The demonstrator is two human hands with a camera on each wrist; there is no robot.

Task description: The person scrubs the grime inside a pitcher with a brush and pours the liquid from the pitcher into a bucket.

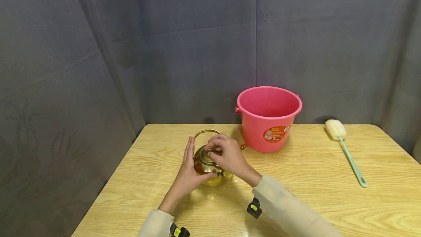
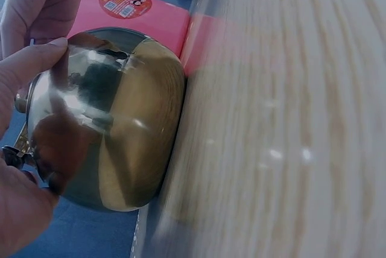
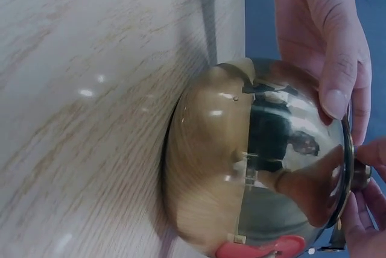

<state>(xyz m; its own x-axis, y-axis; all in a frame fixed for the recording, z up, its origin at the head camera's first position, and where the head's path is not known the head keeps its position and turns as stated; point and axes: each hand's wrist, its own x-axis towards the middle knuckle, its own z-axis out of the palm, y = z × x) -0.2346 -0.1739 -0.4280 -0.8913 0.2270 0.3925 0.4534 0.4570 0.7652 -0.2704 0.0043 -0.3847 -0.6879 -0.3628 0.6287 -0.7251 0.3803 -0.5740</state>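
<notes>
A shiny gold-coloured metal kettle [image 1: 217,183] stands on the table, its arched handle [image 1: 207,130] raised. The spout [image 1: 244,147] points right, towards the bucket. My left hand [image 1: 188,176] holds the kettle's left side, the thumb across the near face and the fingers reaching up by the handle. Over the top, my right hand [image 1: 231,157] pinches the knob [image 3: 362,175] of the round lid [image 1: 204,157]. In the right wrist view the lid sits at the kettle's mouth; whether it is loose I cannot tell.
Behind and right of the kettle stands a pink bucket [image 1: 253,131] with an orange label. Farther right lies a brush with a pale sponge head [image 1: 336,129] and a green handle [image 1: 353,164]. A grey curtain [image 1: 197,65] hangs behind the wooden table [image 1: 148,164].
</notes>
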